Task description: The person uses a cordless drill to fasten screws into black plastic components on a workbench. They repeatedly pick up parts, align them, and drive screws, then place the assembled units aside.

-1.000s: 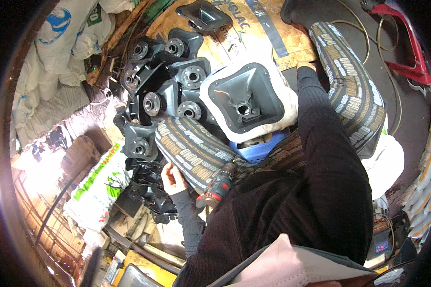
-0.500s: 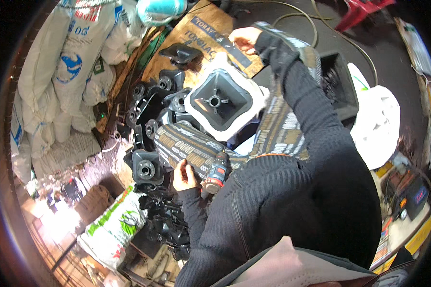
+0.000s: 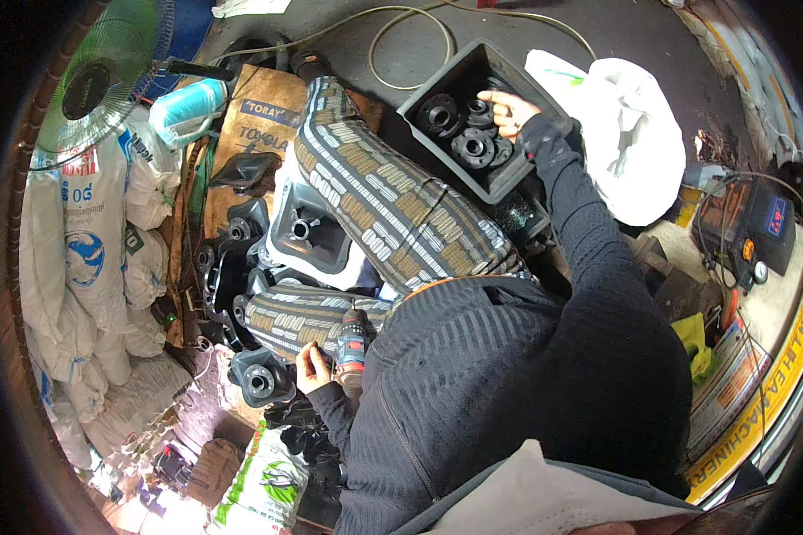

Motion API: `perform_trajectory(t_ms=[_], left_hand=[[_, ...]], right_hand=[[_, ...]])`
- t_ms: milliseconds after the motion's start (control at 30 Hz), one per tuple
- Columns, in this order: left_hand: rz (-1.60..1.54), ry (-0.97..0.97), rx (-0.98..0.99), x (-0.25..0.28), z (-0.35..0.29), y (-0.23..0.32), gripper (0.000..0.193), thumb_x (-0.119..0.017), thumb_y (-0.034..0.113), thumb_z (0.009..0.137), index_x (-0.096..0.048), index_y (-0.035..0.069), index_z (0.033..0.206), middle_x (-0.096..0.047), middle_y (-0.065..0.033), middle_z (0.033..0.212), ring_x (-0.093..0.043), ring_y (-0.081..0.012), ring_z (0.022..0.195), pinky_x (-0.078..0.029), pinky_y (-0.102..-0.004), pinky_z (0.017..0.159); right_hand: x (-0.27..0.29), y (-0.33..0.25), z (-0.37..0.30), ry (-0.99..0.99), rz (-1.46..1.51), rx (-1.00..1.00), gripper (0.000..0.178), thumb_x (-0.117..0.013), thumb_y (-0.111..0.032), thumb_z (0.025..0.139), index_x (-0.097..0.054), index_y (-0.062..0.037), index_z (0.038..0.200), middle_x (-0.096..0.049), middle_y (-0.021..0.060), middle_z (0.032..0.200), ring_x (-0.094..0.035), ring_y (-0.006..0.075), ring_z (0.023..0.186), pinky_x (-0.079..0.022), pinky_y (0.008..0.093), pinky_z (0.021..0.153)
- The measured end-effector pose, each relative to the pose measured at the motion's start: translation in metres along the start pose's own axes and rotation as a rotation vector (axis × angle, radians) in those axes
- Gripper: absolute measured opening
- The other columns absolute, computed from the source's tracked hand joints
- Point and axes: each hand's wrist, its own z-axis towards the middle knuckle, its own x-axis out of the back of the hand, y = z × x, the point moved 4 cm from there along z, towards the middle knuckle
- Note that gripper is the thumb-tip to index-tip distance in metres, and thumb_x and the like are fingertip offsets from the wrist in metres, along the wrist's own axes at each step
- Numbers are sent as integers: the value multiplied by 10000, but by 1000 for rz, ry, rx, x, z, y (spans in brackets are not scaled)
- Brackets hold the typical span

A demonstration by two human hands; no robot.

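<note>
My right hand [image 3: 509,113] reaches over a grey plastic bin [image 3: 424,165] with its fingers apart. Round black flanged parts [image 3: 473,148] lie in the bin, just beside the fingertips. A square black plastic housing [image 3: 310,234] with a central hub rests on white padding [image 3: 281,267] between my legs. My left hand [image 3: 312,367] is held low over my left thigh, fingers curled together; whatever they hold is too small to make out. Right beside it is a cordless drill [image 3: 351,346], its chuck pointing away from me.
More black housings [image 3: 260,382] are piled along my left. White sacks [image 3: 85,223] and a fan [image 3: 85,89] stand at far left. A white bag [image 3: 633,143] sits right of the bin, and a hose [image 3: 451,45] curls behind it. A dark machine [image 3: 745,223] stands at right.
My right hand has gone from beyond the square housing across to the bin on the right. The view has swung right. My left hand stays beside the drill.
</note>
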Motion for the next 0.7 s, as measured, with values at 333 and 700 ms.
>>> perform_trajectory(t_ms=[333, 700], left_hand=[[119, -42, -93, -10, 11, 22, 146, -532, 92, 863, -597, 24, 975, -621, -32, 880, -556, -91, 776, -446, -224, 717], [-15, -370, 59, -7, -11, 37, 286, -540, 74, 840, -540, -3, 1115, -605, -98, 1016, -567, -146, 927, -431, -263, 829]], right_hand=[[23, 10, 109, 593, -1541, 294, 491, -700, -416, 665, -623, -113, 1043, -623, 123, 1013, -603, 249, 906, -453, 317, 832], [-166, -48, -6, 210, -663, 359, 238, -659, -232, 789, -617, -62, 950, -486, -53, 595, -307, 4, 377, -224, 179, 340]])
